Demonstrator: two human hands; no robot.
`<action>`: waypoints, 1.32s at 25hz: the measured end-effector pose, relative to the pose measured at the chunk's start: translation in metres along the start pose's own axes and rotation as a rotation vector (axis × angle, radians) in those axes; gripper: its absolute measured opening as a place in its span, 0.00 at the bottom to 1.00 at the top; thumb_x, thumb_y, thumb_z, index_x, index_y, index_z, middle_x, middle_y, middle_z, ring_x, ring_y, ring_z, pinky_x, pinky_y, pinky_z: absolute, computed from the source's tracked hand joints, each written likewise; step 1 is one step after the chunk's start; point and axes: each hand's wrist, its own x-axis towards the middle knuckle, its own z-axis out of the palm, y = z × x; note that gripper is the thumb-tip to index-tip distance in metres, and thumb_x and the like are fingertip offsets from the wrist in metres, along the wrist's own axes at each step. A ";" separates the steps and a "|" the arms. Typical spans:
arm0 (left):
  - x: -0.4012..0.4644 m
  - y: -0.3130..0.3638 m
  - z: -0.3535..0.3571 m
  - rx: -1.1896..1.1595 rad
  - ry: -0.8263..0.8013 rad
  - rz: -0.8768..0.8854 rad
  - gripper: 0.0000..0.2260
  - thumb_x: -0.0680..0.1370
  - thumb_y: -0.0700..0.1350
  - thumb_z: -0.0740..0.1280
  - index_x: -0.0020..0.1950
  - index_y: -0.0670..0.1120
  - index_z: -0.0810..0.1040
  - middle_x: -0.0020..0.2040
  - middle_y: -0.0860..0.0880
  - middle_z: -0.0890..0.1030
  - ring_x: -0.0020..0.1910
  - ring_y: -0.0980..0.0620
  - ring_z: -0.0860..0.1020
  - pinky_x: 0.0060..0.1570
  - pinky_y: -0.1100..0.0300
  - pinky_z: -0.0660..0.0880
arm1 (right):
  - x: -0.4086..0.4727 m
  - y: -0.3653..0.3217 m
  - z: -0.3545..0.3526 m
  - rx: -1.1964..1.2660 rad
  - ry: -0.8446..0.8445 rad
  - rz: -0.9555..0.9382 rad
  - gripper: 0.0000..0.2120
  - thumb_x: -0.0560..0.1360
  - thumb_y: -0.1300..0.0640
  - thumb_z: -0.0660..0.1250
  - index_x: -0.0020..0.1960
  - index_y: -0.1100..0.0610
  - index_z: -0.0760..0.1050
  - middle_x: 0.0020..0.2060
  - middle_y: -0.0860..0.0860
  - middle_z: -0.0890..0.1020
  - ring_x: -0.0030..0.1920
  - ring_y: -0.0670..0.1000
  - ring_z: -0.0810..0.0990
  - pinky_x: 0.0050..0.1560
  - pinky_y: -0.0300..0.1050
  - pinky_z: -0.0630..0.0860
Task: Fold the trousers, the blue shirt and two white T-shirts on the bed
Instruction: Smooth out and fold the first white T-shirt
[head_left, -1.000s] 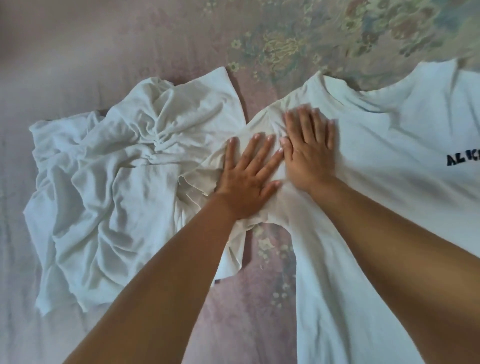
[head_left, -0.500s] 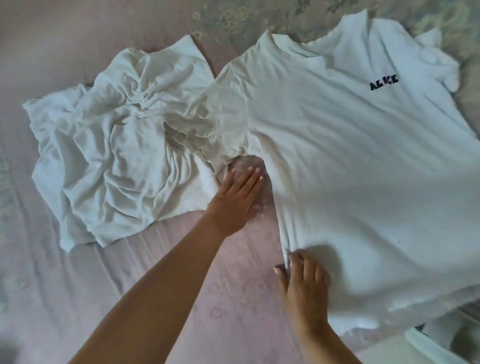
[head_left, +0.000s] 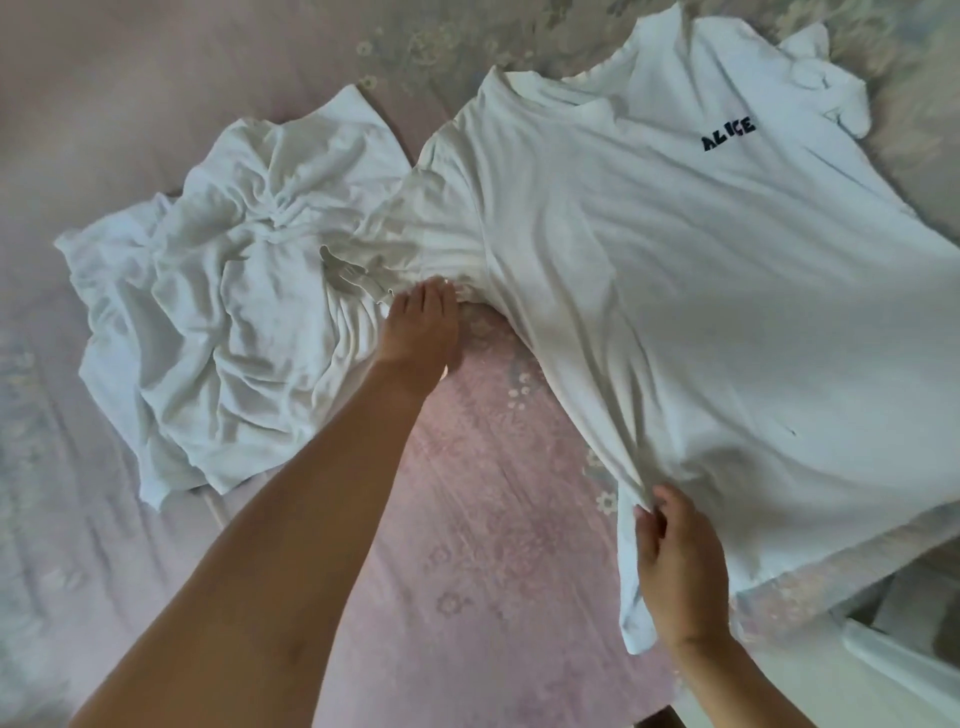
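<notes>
A pink floral bedsheet (head_left: 483, 519) covers the surface, with a white ledge (head_left: 904, 670) at lower right.

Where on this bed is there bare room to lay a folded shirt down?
Bare pink sheet runs between the crumpled T-shirt and the spread T-shirt, though the left forearm crosses it. More shows along the far left. It is crowded where the left hand meets the sleeve overlapping the crumpled one.

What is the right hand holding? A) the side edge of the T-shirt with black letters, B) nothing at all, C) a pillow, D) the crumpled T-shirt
A: the right hand pinches the side edge, near the hem, of the T-shirt with black letters, far from the crumpled T-shirt on the other side.
</notes>
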 end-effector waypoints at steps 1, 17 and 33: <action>0.001 -0.001 0.003 0.009 -0.022 0.002 0.18 0.73 0.38 0.53 0.50 0.36 0.82 0.42 0.41 0.83 0.40 0.46 0.83 0.38 0.59 0.79 | -0.004 0.000 0.002 -0.061 -0.036 -0.082 0.19 0.74 0.50 0.56 0.51 0.64 0.75 0.37 0.58 0.80 0.36 0.62 0.79 0.37 0.51 0.76; -0.003 0.001 -0.038 0.164 -0.387 -0.104 0.29 0.82 0.48 0.51 0.77 0.42 0.40 0.77 0.39 0.44 0.76 0.39 0.44 0.71 0.39 0.40 | -0.081 0.051 0.004 -0.428 -0.146 -0.499 0.27 0.58 0.71 0.61 0.57 0.61 0.68 0.43 0.56 0.75 0.40 0.55 0.70 0.35 0.47 0.78; -0.087 0.183 -0.041 -0.371 0.084 0.254 0.26 0.69 0.41 0.54 0.67 0.39 0.72 0.66 0.39 0.74 0.64 0.42 0.74 0.64 0.46 0.69 | 0.004 0.102 -0.082 -0.405 -0.224 -0.479 0.28 0.59 0.61 0.79 0.59 0.60 0.78 0.56 0.57 0.81 0.54 0.57 0.81 0.49 0.49 0.79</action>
